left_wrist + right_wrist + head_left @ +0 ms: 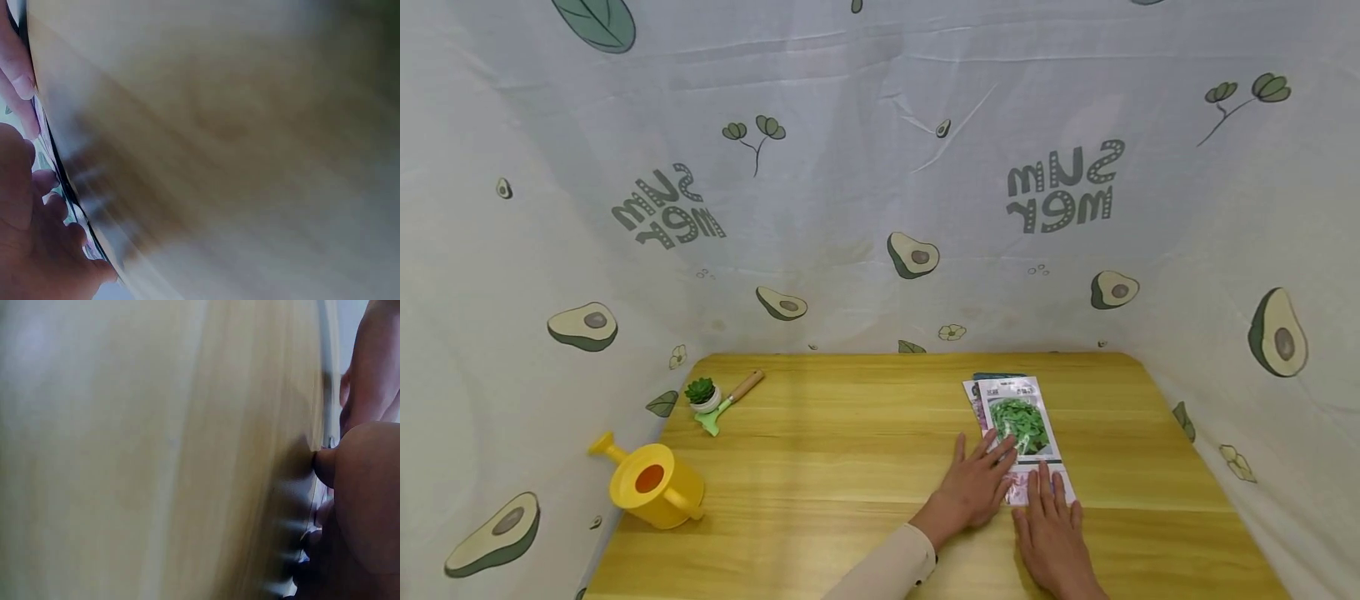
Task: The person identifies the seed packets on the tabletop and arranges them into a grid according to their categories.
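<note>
A small pile of seed packets [1018,421] lies on the right half of the table; the top one shows a leafy green plant, and pink-printed ones stick out beneath it. My left hand [976,485] rests on the pile's left side, fingers spread and fairly straight across the green picture. At the lower edge of the packets lies my right hand [1054,537], palm down, with its fingertips on the pink part. In the left wrist view the fingers [75,234] lie along the packets' edge. The right wrist view shows the thumb [325,465] low against the wood.
On the left of the wooden table [820,450] stands a yellow watering can [673,492]. Behind it are a small potted succulent [703,396] and a green garden tool [730,404] with a wooden handle. A printed cloth [850,192] hangs round the back and sides.
</note>
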`<state>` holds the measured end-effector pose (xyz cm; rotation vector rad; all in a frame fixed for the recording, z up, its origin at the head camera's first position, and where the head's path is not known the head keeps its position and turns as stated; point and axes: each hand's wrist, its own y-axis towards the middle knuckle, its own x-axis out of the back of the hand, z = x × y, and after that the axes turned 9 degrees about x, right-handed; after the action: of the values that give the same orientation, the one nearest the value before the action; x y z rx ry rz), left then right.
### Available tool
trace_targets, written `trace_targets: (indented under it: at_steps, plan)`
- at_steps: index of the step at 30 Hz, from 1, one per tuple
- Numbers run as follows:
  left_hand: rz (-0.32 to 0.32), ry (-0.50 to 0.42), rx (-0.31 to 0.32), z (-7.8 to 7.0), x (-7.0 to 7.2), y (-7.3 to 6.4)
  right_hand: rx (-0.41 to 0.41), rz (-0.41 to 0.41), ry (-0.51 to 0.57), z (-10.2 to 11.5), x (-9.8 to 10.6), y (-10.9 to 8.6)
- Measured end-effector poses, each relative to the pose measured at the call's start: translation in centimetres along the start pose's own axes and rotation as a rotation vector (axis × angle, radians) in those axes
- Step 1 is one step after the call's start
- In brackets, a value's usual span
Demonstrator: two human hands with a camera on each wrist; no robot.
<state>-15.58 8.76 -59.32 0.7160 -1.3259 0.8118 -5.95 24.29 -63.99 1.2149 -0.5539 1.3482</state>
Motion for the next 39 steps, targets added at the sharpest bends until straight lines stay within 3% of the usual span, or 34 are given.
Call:
trace_targets:
  at_steps: [6, 18, 23, 27, 31, 36, 39]
  plan:
    - [-0.01, -0.006, 0.001, 0.0, -0.6, 0.2, -0.047, 0.072, 0.02, 0.3, 0.6, 0.4]
    - [-0.024, -0.039, 0.017, 0.5, -0.5, -0.3, -0.085, 0.127, 0.042, 0.7, 1.2, 0.8]
    - [-0.013, -0.106, 0.02, 1.0, -0.3, -0.7, -0.134, 0.216, 0.065, 1.7, 2.6, 1.6]
    - [-0.015, -0.109, 0.035, 1.0, -0.4, -0.8, -0.158, 0.269, 0.072, 2.2, 3.3, 2.0]
    - [-0.034, -0.097, 0.051, 0.9, -0.6, -0.8, -0.162, 0.258, 0.084, 2.0, 2.9, 1.9]
    - [-0.033, -0.126, 0.066, 1.0, -0.6, -0.8, -0.124, 0.173, 0.039, 1.4, 1.9, 1.2]
    - [-0.019, -0.147, 0.077, 1.1, -0.5, -0.7, -0.133, 0.175, 0.036, 1.4, 2.0, 1.2]
